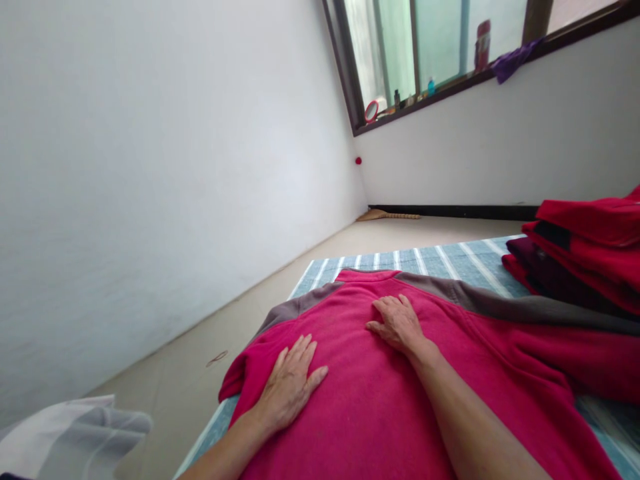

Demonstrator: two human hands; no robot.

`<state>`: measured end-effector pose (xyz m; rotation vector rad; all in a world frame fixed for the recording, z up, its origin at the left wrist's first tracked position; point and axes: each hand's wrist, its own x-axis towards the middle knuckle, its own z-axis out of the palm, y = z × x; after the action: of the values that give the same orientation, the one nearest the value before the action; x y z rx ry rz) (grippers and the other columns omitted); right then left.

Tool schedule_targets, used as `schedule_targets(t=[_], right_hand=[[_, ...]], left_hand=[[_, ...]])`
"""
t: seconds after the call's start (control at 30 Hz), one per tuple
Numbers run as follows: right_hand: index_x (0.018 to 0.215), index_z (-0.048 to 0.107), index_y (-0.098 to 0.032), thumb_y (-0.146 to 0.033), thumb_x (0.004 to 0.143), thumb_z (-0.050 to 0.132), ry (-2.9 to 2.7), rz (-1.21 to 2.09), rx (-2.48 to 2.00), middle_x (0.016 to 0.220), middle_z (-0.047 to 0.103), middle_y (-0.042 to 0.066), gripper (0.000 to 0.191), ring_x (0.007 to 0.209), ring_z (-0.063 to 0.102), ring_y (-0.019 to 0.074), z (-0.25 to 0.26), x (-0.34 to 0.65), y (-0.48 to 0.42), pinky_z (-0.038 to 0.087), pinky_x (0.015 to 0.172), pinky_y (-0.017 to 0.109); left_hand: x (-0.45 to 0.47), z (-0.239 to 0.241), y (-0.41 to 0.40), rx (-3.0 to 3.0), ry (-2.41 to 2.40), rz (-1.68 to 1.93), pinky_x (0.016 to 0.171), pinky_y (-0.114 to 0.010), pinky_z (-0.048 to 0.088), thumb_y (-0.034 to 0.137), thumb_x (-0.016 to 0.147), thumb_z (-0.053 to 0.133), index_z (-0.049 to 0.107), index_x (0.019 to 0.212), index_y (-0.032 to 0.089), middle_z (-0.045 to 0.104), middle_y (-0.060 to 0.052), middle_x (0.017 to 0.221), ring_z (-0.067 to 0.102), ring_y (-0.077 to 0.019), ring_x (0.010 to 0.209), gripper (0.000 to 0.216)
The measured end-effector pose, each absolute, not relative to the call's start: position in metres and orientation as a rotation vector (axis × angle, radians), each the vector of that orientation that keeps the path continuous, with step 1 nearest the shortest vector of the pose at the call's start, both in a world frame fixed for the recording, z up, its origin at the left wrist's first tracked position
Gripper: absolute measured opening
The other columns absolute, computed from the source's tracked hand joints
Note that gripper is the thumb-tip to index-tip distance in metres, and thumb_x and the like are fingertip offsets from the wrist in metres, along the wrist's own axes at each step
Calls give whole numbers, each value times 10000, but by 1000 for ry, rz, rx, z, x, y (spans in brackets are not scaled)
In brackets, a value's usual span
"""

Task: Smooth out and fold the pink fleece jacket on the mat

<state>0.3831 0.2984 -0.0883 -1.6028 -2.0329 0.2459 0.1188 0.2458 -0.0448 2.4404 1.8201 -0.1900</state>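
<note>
The right hand [397, 325] and left hand [291, 381] are being pressed flat, fingers spread, on a fleece [370, 400] that is lying across the near mat [450, 261]. A crease is probably being risked at the bunched left sleeve [240, 377] if it is being smoothed unevenly. A pile [580, 250] is being kept at the right. Beyond, floor [200, 353], walls and a cluttered sill [450, 83] are being shown.

The garment [380, 393] is magenta-pink with grey shoulder panels. The mat [450, 261] beneath the garment is blue with white stripes. The folded stack [585, 253] beside the garment is red and maroon.
</note>
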Motion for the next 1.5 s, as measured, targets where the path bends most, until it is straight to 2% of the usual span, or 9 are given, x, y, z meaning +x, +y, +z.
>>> schedule_targets(t=[0.23,0.37,0.57,0.77,0.87,1.0,1.2,1.3,1.5], right_hand=[[996,622,-201,-423,848,614,-2009,243,-1594,1066,664,74,267,1050,558,233,-89,382,299,223,1042,413],[989,646,-205,-334,856,571,-1988,280,-1585,1094,666,78,200,1070,556,225,-94,383,303,218,1050,404],[942,686,-233,-143,781,510,-1899,369,-1544,1042,711,32,255,1003,598,193,-93,387,309,285,1014,350],[978,718,-229,-193,834,474,-1898,336,-1603,1030,725,35,286,948,637,188,-94,392,312,411,895,294],[1057,710,-217,-200,849,438,-1908,321,-1681,1058,722,49,342,948,650,196,-89,395,314,452,827,283],[957,737,-185,-177,829,419,-1935,277,-1821,899,735,83,342,852,668,225,-65,393,332,459,731,291],[1203,638,-193,-197,814,514,-2018,163,-1917,1188,647,128,408,1097,592,268,-27,393,383,441,870,341],[1278,580,-179,-330,820,581,-2053,176,-1975,1280,590,147,482,1151,554,287,-27,401,402,436,893,366],[968,725,-152,-481,787,629,-2124,289,-2055,939,715,122,387,821,648,225,-38,414,415,434,670,279]], left_hand=[[219,-42,297,2303,1873,190,1149,-336,292,263,864,419,490,1378,180,462,-88,1468,400,-201,1367,526],[264,-64,318,2182,2055,268,1130,-377,317,144,877,330,461,1382,83,455,-186,1454,394,-236,1371,526],[271,-88,308,2168,2079,301,1166,-427,222,195,916,302,438,1400,109,356,-169,1519,267,-254,1433,510],[273,-90,308,2178,2057,365,1151,-498,215,306,930,299,445,1401,152,355,-166,1522,246,-290,1438,516],[276,-92,308,2185,2024,396,1146,-515,206,318,929,290,444,1403,122,338,-187,1524,243,-311,1436,535],[278,-94,306,2150,2002,432,1159,-489,177,300,926,275,420,1410,53,315,-213,1528,215,-308,1445,562],[279,-99,309,2119,2002,477,1164,-485,149,316,914,290,437,1397,40,322,-206,1528,201,-310,1448,575],[279,-100,310,2133,2003,496,1156,-486,168,303,912,294,442,1391,28,341,-214,1517,226,-315,1438,572],[281,-99,307,2140,1985,569,1145,-494,200,272,888,383,489,1353,35,381,-229,1490,274,-332,1416,532]])
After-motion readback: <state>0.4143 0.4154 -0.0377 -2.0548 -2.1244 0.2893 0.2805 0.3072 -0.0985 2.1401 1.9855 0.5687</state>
